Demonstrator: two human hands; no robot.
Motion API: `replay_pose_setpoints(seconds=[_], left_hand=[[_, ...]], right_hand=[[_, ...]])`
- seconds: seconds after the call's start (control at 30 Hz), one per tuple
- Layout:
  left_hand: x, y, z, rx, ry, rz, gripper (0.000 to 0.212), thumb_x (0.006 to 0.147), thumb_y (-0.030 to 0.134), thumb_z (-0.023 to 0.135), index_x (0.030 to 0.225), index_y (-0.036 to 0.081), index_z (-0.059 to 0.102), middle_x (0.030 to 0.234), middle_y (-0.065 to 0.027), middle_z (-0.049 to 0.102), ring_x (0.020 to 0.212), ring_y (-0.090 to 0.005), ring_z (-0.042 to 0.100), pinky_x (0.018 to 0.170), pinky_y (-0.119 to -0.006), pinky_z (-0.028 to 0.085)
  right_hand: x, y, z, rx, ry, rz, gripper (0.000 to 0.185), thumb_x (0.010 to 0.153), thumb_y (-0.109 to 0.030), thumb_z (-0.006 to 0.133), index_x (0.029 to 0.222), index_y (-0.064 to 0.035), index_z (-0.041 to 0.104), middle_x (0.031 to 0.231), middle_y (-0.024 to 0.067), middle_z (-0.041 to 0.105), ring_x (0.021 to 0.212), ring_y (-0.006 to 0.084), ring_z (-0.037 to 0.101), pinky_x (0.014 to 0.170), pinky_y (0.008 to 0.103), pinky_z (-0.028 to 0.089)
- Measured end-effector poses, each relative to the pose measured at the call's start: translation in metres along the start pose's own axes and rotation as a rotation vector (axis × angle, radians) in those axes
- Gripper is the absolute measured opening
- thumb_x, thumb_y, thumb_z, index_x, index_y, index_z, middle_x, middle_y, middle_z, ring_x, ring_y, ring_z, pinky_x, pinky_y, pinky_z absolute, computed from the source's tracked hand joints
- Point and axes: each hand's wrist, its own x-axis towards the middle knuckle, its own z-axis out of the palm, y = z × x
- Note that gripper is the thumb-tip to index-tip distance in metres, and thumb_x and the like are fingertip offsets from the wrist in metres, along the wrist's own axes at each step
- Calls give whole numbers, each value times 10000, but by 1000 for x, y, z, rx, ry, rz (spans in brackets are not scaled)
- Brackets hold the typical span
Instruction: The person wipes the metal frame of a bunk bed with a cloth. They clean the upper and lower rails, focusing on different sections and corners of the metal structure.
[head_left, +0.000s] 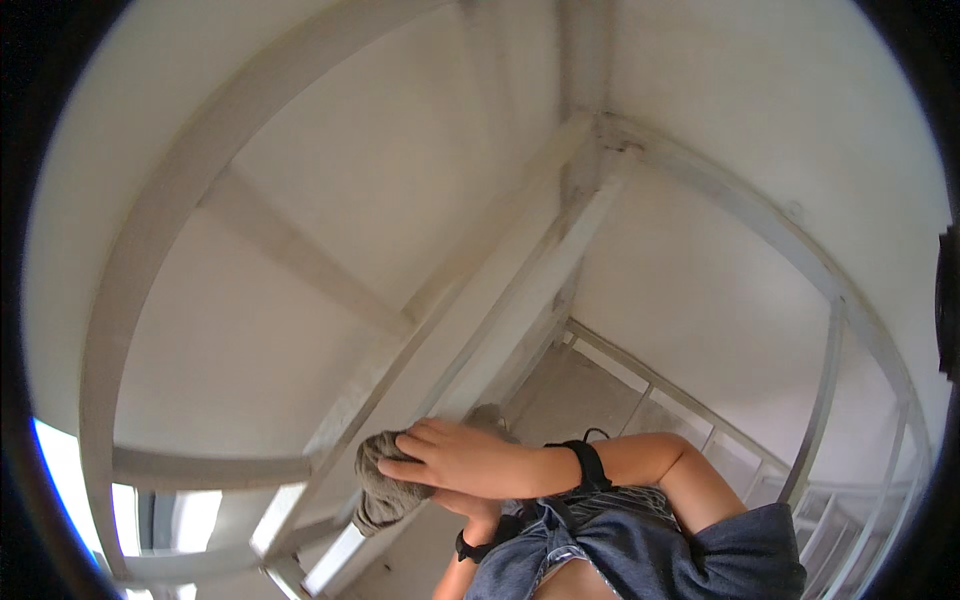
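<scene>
My right hand (457, 457) grips a crumpled grey-brown cloth (386, 480), its fingers spread over the top and side. Just below it is my left hand (469, 504), close against the cloth and partly covered by my right hand. The left fingers are hidden, so their hold cannot be told. In this view the cloth overlaps a pale metal rail (517, 330), which slants from the upper corner down to the lower left. Whether the cloth wraps the rail or only rests against it is unclear. Each wrist wears a black band.
Pale frame bars meet at a corner joint (619, 139) with dark marks. A curved-looking bar (780, 210) crosses the right side, and a crossbar (217, 469) lies at left. Thin railing bars (817, 405) stand at right. Tiled floor (577, 390) shows below, beside plain walls.
</scene>
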Motion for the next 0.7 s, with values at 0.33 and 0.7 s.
replay_pose_setpoints(seconds=[0.33,0.7], left_hand=[[32,-5,5,253,-221,-107,251,918,136,363,1116,7,447,1068,-152,515,999,-269,497,863,-391,385],[40,5,11,389,-252,-72,251,915,123,364,1114,-6,444,1062,-163,515,993,-279,497,861,-394,383]], right_hand=[[-6,-4,14,-51,119,94,451,653,-112,572,1086,-48,463,956,114,456,902,255,475,822,337,388],[0,-12,15,-12,184,87,462,612,-130,614,1043,-42,473,973,117,465,934,262,472,851,352,365]])
